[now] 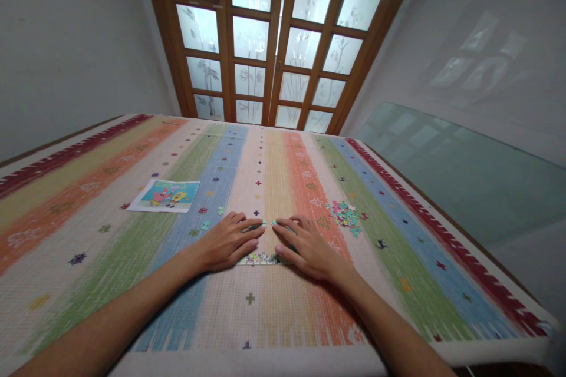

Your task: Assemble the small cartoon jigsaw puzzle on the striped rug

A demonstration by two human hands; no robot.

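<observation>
Cloth (110,235) in rainbow stripes carries a strip of joined puzzle pieces (260,258), lying crosswise near the tabletop's (283,360) front edge. Our left hand (227,241) and right hand (305,247) rest flat, fingers unclenched, touching its ends, equally near; loose pieces (344,214) lie rightward.

Woven matt mat (132,235) – glossy paper picture (165,195) – frosted-glass wooden door (274,41).

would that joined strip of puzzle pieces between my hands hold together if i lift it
Probably floppy: the joined strip looks thin and one row deep, so it may split at its joints. Likely very light. The textured woven mat could snag it.
</observation>
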